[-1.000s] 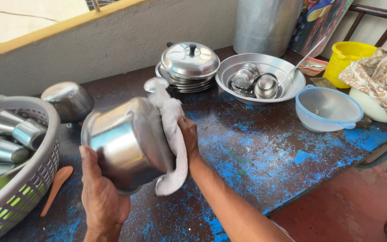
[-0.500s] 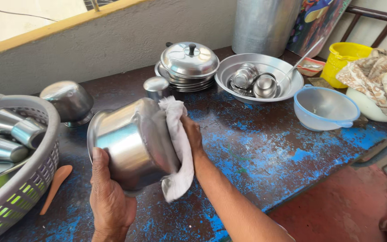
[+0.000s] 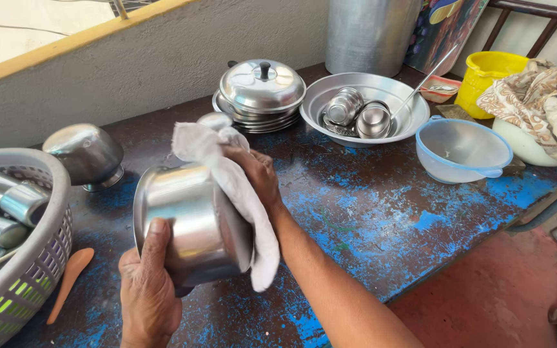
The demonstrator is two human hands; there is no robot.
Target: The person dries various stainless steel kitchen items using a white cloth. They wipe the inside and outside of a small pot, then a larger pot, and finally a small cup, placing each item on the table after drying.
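The fingers of the left hand [image 3: 149, 290] clasp a steel pot [image 3: 191, 222] at lower left of the frame; the right hand's [image 3: 256, 180] fingers press a white cloth [image 3: 240, 193] against its base, which the cloth mostly hides. At far left a grey basket [image 3: 40, 270] (cut off by the edge) holds steel cups [image 3: 8, 200]. Upper centre, a steel basin [image 3: 369, 106] on the table [image 3: 369, 219] holds small steel bowls [image 3: 359, 115].

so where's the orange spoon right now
In the head view the orange spoon lies at lower left on the blue-flecked table, between the grey basket and the left hand holding the steel pot.
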